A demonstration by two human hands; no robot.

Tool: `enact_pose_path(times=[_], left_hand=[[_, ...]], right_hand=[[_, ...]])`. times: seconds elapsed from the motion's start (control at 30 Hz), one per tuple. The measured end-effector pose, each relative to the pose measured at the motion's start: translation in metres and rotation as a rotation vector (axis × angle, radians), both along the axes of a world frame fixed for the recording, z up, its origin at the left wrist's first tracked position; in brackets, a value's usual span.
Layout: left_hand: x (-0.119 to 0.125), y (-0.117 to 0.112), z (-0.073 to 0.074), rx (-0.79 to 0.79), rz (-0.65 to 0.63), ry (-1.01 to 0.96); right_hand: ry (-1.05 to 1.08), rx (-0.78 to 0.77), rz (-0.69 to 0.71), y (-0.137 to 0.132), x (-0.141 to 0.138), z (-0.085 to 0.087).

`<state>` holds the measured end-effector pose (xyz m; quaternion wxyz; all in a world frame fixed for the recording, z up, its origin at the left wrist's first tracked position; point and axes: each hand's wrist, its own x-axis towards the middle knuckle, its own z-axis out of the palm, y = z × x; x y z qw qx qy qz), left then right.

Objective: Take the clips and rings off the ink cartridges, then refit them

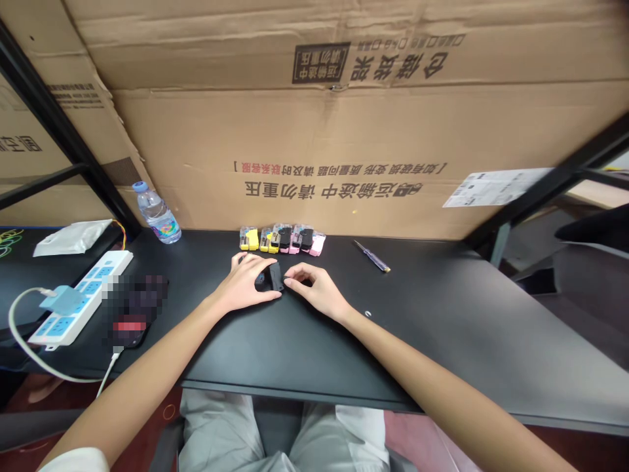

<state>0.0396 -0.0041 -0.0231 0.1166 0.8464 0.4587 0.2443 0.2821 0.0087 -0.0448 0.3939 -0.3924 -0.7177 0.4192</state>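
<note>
My left hand [248, 283] rests on the black table [417, 328], fingers curled round a small black cartridge-like part [275, 275] that stands between both hands. My right hand [314, 288] lies just right of it, fingertips bent and touching the part's right side. Just beyond the hands sits a row of small ink cartridges [282, 239] in yellow, black and pink.
A small screwdriver [372, 256] lies to the right of the row. A water bottle [157, 213] stands at the back left, next to a white power strip [81, 295], a white bag [73, 237] and a blurred-out phone [132, 308]. A cardboard wall [344, 131] closes off the back.
</note>
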Motion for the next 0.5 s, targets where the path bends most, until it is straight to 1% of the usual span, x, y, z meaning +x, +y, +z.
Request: enact_pose_path(times=[0.07,0.13,0.23,0.4,0.5], left_hand=[[0.0005,-0.0011,0.0017,0.017,-0.038,0.005],[0.0006,-0.0016,0.0031,0.024,-0.057,0.005],[0.0,-0.0016,0.0042,0.019,-0.064,0.004],[-0.0002,-0.0023,0.0049,0.032,-0.097,-0.007],[0.0003,-0.0035,0.0052,0.038,-0.109,-0.023]], right_hand=[[0.003,0.035,-0.003,-0.001,-0.0007,-0.0006],[-0.001,0.039,0.012,-0.0016,-0.0008,-0.0005],[0.001,-0.029,0.049,-0.0024,-0.001,0.001],[0.139,-0.139,0.059,-0.0033,-0.0031,0.003],[0.157,-0.162,0.076,-0.0041,-0.0044,0.0031]])
